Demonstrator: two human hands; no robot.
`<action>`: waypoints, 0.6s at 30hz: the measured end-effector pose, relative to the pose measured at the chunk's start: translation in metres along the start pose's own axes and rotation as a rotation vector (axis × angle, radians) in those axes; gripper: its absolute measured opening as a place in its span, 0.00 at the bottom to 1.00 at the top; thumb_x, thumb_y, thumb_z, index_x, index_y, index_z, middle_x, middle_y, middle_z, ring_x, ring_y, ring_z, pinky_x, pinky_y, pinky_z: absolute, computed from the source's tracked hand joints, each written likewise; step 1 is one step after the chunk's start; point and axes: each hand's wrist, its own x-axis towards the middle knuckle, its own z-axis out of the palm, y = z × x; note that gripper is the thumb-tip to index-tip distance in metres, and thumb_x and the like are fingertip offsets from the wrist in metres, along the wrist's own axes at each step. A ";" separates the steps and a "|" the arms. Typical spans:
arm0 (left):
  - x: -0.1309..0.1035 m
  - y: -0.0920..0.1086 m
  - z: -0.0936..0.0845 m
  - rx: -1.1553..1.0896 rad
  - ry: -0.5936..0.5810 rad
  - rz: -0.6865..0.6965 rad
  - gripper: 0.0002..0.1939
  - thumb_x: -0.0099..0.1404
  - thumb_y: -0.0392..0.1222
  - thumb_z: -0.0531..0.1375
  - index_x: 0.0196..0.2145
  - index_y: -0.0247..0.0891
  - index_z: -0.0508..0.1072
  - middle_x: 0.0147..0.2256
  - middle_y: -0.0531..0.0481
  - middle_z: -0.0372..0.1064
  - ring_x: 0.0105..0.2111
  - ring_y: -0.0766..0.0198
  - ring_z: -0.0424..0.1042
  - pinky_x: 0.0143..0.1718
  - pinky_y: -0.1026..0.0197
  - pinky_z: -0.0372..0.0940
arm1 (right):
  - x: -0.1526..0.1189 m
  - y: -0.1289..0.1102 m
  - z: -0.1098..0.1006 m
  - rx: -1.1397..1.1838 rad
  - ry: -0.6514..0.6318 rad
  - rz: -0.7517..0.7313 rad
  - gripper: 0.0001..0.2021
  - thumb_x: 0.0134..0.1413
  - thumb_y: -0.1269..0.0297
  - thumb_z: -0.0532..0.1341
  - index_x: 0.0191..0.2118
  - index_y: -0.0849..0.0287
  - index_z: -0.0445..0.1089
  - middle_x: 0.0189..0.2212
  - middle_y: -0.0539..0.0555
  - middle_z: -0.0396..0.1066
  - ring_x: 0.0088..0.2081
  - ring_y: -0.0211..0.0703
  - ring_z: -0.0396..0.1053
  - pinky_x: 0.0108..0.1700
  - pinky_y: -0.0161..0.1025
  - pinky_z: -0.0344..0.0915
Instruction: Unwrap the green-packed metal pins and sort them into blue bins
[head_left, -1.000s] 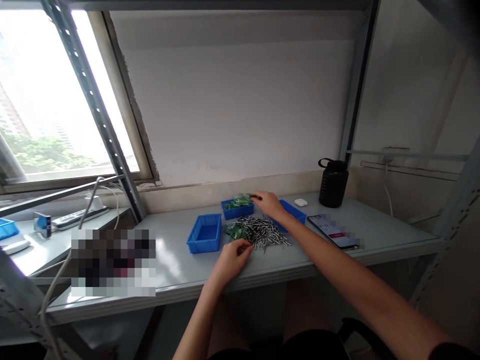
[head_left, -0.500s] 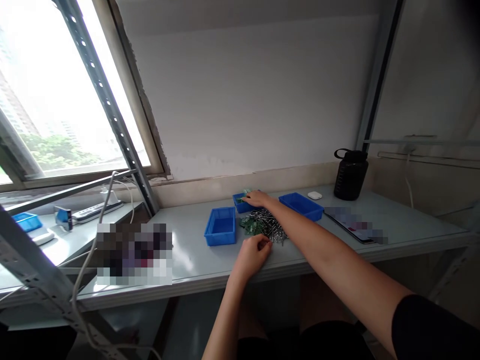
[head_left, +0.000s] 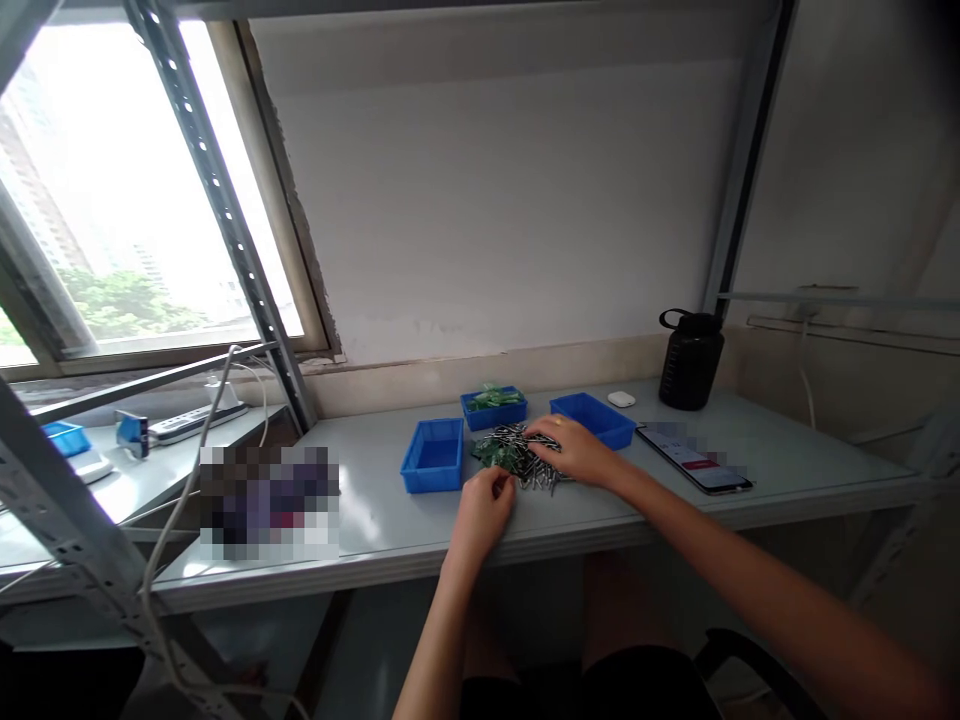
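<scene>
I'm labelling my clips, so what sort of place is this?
Probably a small workshop or indoor workstation: the bench stands within a perforated metal frame, with blue bins and a heap of small metal pieces on it.

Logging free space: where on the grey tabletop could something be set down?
Bare: between the pixelated patch and front-left rectangular blue plastic bin; right of the flat rectangular phone. Crowded: around the silver metal-rod pile, left hand and right hand.
</scene>
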 end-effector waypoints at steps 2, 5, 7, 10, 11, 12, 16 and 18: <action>0.000 0.001 0.003 0.116 0.058 -0.004 0.09 0.61 0.38 0.52 0.31 0.36 0.72 0.30 0.46 0.69 0.29 0.62 0.67 0.32 0.62 0.58 | -0.031 0.000 0.002 0.059 0.034 0.072 0.11 0.58 0.60 0.52 0.42 0.54 0.69 0.41 0.53 0.71 0.44 0.46 0.66 0.46 0.41 0.61; 0.001 0.002 0.006 0.289 0.111 -0.036 0.08 0.61 0.36 0.52 0.35 0.36 0.71 0.35 0.44 0.67 0.34 0.59 0.68 0.36 0.60 0.59 | -0.054 0.007 0.011 0.161 0.008 0.159 0.11 0.57 0.61 0.53 0.40 0.55 0.71 0.34 0.52 0.73 0.36 0.43 0.69 0.37 0.37 0.62; 0.003 0.003 0.007 0.349 0.118 -0.086 0.09 0.61 0.35 0.51 0.37 0.36 0.70 0.37 0.43 0.66 0.34 0.58 0.69 0.36 0.60 0.60 | -0.055 0.013 0.016 0.199 -0.048 0.191 0.10 0.56 0.61 0.54 0.39 0.55 0.71 0.29 0.51 0.73 0.32 0.42 0.69 0.34 0.37 0.62; 0.009 0.002 0.007 0.413 0.091 -0.129 0.11 0.61 0.34 0.52 0.40 0.35 0.69 0.39 0.43 0.66 0.36 0.57 0.69 0.36 0.59 0.61 | -0.052 0.018 0.019 0.219 -0.068 0.204 0.10 0.56 0.61 0.54 0.39 0.54 0.72 0.29 0.52 0.73 0.31 0.42 0.69 0.33 0.37 0.62; 0.011 0.002 0.007 0.436 0.083 -0.128 0.11 0.61 0.35 0.52 0.40 0.35 0.69 0.40 0.42 0.66 0.36 0.56 0.69 0.36 0.59 0.61 | -0.051 0.018 0.018 0.228 -0.068 0.204 0.10 0.55 0.61 0.55 0.39 0.55 0.72 0.29 0.52 0.74 0.31 0.43 0.69 0.33 0.37 0.62; 0.014 0.002 0.008 0.459 0.075 -0.122 0.11 0.61 0.35 0.52 0.41 0.35 0.69 0.40 0.42 0.65 0.37 0.56 0.69 0.36 0.59 0.61 | -0.050 0.019 0.018 0.240 -0.069 0.203 0.10 0.55 0.61 0.55 0.39 0.55 0.72 0.30 0.52 0.74 0.32 0.42 0.69 0.33 0.37 0.62; 0.024 0.005 0.011 0.532 0.027 -0.108 0.14 0.62 0.44 0.54 0.43 0.35 0.68 0.40 0.41 0.65 0.37 0.55 0.69 0.35 0.59 0.61 | -0.048 0.023 0.017 0.306 -0.085 0.199 0.10 0.54 0.61 0.56 0.39 0.55 0.72 0.31 0.53 0.74 0.32 0.42 0.69 0.34 0.37 0.63; 0.028 0.007 0.012 0.553 -0.005 -0.089 0.12 0.62 0.44 0.55 0.40 0.35 0.69 0.38 0.42 0.66 0.36 0.55 0.70 0.34 0.60 0.61 | -0.045 0.025 0.019 0.328 -0.093 0.204 0.10 0.54 0.61 0.56 0.39 0.55 0.72 0.31 0.53 0.74 0.32 0.43 0.70 0.34 0.38 0.63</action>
